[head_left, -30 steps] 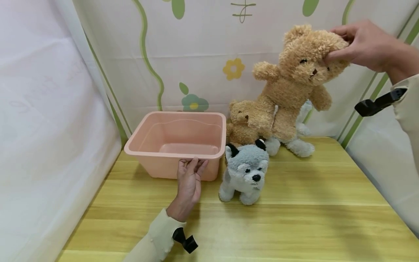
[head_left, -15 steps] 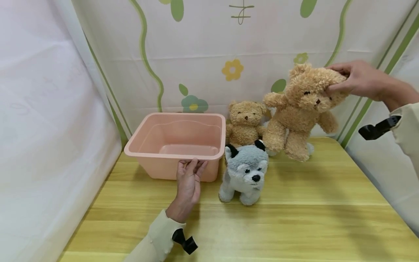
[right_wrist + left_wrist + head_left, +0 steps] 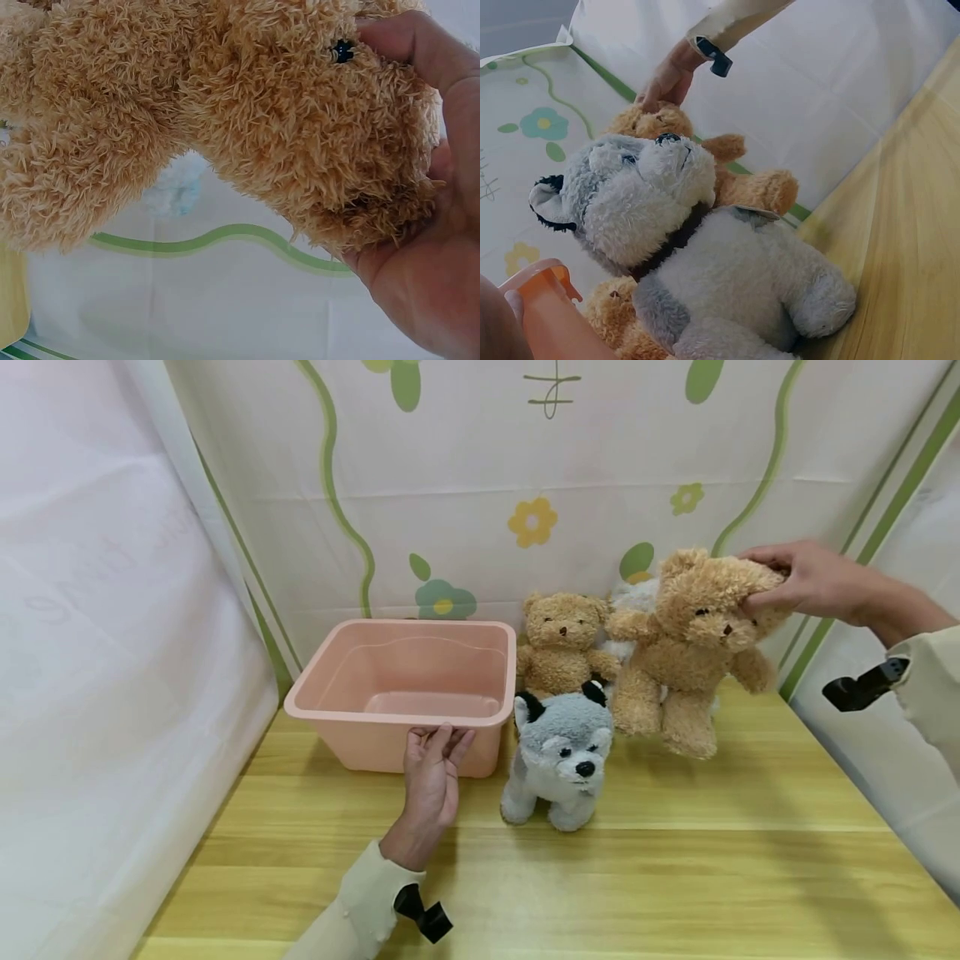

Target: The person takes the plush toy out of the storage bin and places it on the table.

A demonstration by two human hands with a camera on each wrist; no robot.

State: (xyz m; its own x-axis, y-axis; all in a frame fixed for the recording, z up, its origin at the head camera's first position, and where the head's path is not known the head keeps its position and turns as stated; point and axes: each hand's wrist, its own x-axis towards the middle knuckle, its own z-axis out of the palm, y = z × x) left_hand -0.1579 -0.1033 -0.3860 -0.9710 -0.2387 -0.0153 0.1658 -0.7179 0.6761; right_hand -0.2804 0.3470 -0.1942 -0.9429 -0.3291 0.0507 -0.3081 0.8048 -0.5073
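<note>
My right hand [image 3: 817, 581] grips the head of a curly tan teddy bear [image 3: 686, 660], which hangs upright at the right of the table. In the right wrist view the thumb and fingers press into the fur around the bear's head [image 3: 315, 135]. At the front rim of a pink plastic bin [image 3: 337, 714], my left hand [image 3: 431, 785] pinches the edge near its right corner. A grey and white plush husky [image 3: 566, 760] stands just right of that hand. Behind the husky sits a smaller tan teddy bear [image 3: 562, 652], beside the bin.
A white fluffy plush [image 3: 633, 597] is mostly hidden behind the held bear. The wooden table [image 3: 637, 893] ends at a printed white curtain [image 3: 450, 460] at the back, with white fabric on both sides. Nothing shows inside the bin.
My right hand has lowered the large teddy bear toward the table, uncovering the smaller bear and part of the white plush. My left hand stays at the bin's rim.
</note>
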